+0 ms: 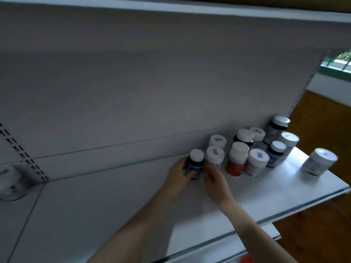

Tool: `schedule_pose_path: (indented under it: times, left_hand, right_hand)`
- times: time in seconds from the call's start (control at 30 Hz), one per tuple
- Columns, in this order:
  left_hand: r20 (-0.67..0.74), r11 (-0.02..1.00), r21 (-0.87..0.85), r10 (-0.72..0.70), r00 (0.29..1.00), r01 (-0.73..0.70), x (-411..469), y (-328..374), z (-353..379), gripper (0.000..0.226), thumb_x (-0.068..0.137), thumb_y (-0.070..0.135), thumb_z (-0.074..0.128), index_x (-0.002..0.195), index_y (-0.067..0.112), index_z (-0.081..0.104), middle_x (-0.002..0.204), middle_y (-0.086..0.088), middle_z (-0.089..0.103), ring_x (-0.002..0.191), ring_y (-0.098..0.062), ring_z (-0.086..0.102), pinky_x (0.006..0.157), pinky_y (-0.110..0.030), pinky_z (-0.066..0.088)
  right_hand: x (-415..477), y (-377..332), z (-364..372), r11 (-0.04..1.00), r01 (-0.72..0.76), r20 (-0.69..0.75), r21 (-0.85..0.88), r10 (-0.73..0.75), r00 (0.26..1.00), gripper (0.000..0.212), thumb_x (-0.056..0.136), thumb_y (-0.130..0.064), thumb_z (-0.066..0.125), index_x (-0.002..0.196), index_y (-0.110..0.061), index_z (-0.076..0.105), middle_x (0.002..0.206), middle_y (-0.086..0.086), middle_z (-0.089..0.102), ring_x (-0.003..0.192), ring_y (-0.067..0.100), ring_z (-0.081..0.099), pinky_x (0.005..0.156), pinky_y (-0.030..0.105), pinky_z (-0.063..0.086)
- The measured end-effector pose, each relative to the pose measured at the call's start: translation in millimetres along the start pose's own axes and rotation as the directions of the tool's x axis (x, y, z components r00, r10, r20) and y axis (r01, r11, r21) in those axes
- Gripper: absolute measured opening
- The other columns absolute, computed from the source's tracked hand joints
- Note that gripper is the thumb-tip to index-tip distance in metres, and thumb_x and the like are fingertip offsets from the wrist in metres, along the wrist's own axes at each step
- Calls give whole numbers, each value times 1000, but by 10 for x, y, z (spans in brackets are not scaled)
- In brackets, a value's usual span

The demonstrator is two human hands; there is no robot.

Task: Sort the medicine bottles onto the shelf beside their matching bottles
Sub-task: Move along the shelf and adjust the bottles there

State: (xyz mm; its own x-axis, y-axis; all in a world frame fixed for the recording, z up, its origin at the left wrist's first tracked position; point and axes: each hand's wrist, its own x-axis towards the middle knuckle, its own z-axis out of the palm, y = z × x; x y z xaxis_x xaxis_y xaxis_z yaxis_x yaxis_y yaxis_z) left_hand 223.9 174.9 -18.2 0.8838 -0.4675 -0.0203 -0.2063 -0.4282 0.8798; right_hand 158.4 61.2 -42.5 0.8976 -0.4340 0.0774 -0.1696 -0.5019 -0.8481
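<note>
Head view: gripping the blue-label bottle (195, 167) with the left hand (178, 176), fingers curled round it, upright on the white shelf (266, 196). Crowding in with the right hand (215, 182) on its other side, grip impossible to tell through blur. Just beyond that hand, a white bottle (214, 158), then a red bottle (235, 167) further right.

The left hand (178, 174) grips the dark bottle (195, 166) and hides part of its label, which is too blurred to read. Whether the right hand (214, 180) touches that bottle is unclear. The left edge cuts a blurred white bottle (10, 184); the bottom edge cuts a red thing (246, 260).
</note>
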Motion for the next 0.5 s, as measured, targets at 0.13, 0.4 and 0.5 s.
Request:
schedule_pose_path:
  times: [0.13,0.4,0.5]
  left_hand:
    - [-116,997,-80,9,993,-19,-173,96,-67,45,72,21,69,114,10,59,110,-4,62,96,-15,57,72,-15,40]
    - [-276,967,-254,-61,959,-12,-977,433,-395,23,81,19,67,102,12,63,92,2,62,79,-6,59,74,-20,48]
    - [-331,946,-321,-77,940,-35,-1370,509,-529,25,81,12,65,105,8,62,93,-2,64,76,-2,61,64,-8,48]
  right_hand:
    - [-74,-151,-110,997,26,-19,67,-25,1000,24,89,-5,52,111,-1,60,101,3,61,97,13,53,79,19,37]
    - [-540,-851,-346,920,127,134,372,-188,973,17,89,-9,56,102,-19,59,94,-5,62,81,-7,58,68,3,46]
    - [-747,-1018,-365,870,44,299,492,-216,929,27,87,-15,58,113,-19,54,101,0,65,93,5,63,84,25,51]
